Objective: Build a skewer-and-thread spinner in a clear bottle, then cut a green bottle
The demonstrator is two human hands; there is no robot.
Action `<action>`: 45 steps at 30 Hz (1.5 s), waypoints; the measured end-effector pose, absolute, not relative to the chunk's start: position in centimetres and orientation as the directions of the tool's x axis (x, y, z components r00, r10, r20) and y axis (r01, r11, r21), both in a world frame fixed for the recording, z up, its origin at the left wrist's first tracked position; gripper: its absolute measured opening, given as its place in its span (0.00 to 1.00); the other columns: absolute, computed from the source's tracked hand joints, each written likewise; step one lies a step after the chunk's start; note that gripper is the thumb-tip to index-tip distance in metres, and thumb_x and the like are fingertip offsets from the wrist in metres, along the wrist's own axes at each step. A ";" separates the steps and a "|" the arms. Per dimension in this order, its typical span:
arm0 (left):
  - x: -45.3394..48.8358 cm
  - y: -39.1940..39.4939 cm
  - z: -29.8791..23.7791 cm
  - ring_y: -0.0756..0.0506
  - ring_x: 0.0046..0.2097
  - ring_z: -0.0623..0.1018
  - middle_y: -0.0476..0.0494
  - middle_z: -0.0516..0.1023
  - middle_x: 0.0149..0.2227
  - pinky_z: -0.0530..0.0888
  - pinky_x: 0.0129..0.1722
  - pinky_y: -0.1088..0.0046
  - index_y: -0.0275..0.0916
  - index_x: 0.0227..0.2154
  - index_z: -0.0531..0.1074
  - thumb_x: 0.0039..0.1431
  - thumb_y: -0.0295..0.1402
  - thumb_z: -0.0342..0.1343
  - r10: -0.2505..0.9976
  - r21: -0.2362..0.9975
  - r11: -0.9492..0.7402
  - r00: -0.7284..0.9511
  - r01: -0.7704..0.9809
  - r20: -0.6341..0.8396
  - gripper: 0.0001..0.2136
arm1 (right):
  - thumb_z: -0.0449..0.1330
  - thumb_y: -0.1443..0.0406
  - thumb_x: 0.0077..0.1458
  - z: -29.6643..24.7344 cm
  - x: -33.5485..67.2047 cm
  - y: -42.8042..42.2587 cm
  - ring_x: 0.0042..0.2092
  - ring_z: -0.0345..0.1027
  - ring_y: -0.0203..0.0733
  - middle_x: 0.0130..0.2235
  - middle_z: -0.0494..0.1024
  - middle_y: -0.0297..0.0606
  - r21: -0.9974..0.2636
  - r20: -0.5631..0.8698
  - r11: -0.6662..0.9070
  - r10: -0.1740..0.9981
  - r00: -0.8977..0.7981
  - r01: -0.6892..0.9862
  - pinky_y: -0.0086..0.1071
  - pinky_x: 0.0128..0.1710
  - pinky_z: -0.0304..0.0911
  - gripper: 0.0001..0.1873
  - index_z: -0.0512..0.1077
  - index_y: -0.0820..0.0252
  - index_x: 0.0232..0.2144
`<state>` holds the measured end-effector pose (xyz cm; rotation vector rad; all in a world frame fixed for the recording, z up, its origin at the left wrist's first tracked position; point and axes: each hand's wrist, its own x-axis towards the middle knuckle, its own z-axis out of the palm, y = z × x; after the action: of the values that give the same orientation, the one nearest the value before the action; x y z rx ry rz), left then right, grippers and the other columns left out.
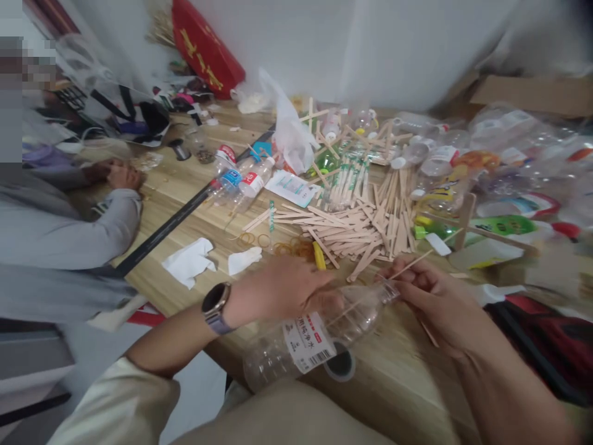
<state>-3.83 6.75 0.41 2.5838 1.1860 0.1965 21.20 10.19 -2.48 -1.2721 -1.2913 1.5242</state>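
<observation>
A clear plastic water bottle with a white label lies slanted before me, its neck pointing up and right. A thin wooden stick runs through its mouth, part of it inside. My right hand is closed on the stick at the bottle's mouth, fingers against the neck; the fingertips are partly hidden. Over the bottle's upper side, my left hand has its fingers stretched out and slightly blurred, the thumb by the bottle wall. A yellow-handled tool and rubber bands lie just beyond it.
A pile of flat wooden sticks covers the table's middle. Several empty bottles crowd the right. Labelled bottles and crumpled tissues lie left. A roll of tape is beneath my bottle. Another person's hands rest at far left.
</observation>
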 end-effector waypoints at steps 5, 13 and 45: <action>-2.5 8.6 -0.2 0.39 0.40 0.76 0.34 0.80 0.35 0.67 0.39 0.62 0.30 0.39 0.75 0.68 0.25 0.41 0.723 -0.266 -0.610 0.662 0.746 0.197 0.15 | 0.75 0.59 0.33 -2.3 20.7 10.1 0.26 0.66 0.39 0.26 0.76 0.35 -0.979 -0.201 -0.190 0.956 -0.213 0.073 0.30 0.22 0.62 0.17 0.72 0.55 0.25; -1.6 8.2 -2.6 0.41 0.48 0.73 0.37 0.80 0.39 0.62 0.49 0.64 0.32 0.38 0.77 0.64 0.18 0.41 0.578 -0.428 -0.703 0.807 0.568 0.120 0.17 | 0.72 0.62 0.32 -1.6 19.7 9.6 0.24 0.61 0.36 0.25 0.76 0.35 -0.979 -0.202 -0.188 0.951 -0.234 0.081 0.29 0.21 0.59 0.15 0.71 0.54 0.23; -2.4 7.8 -2.4 0.46 0.43 0.81 0.36 0.79 0.48 0.74 0.38 0.72 0.34 0.64 0.57 0.70 0.26 0.36 0.538 0.956 0.256 0.800 0.146 -0.266 0.21 | 0.69 0.66 0.35 -1.4 21.2 10.1 0.23 0.62 0.35 0.22 0.72 0.28 -0.991 -0.131 -0.134 0.971 -0.200 0.001 0.30 0.23 0.60 0.12 0.71 0.53 0.25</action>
<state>-2.38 7.79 -2.42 1.3068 0.6302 0.2913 21.19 10.14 -1.42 -1.1961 -1.2809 1.4640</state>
